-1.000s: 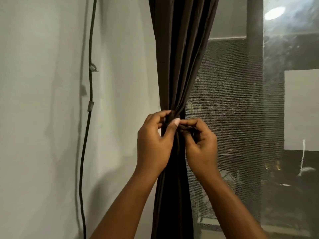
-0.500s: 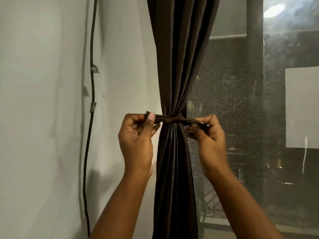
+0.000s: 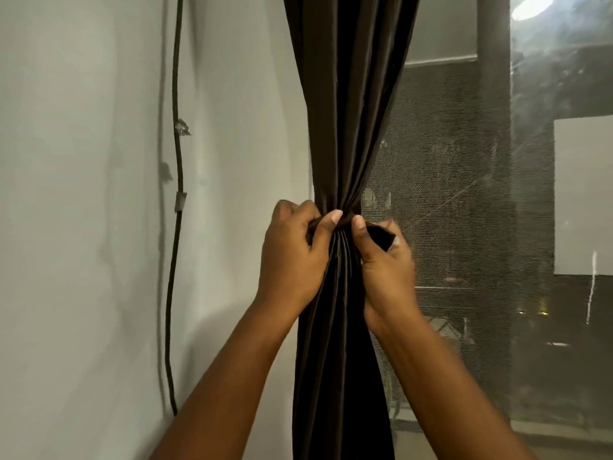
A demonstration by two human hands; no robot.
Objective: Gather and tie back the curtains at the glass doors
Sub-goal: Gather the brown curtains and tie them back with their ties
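The dark curtain (image 3: 348, 111) hung gathered into one narrow bundle between the two hands, cinched at thumb level by a dark tie-back strip (image 3: 379, 236). The left hand (image 3: 293, 257) gripped the strip end on its side, fingers curled and thumb pressed to the cinch. The right hand (image 3: 386, 267) pinched the other strip end, which projected beyond its fingers. A black cable (image 3: 179, 227) ran down the wall (image 3: 83, 227) left of the left hand. A mesh screen (image 3: 447, 194) and glass door (image 3: 564, 78) stood right of the right hand.
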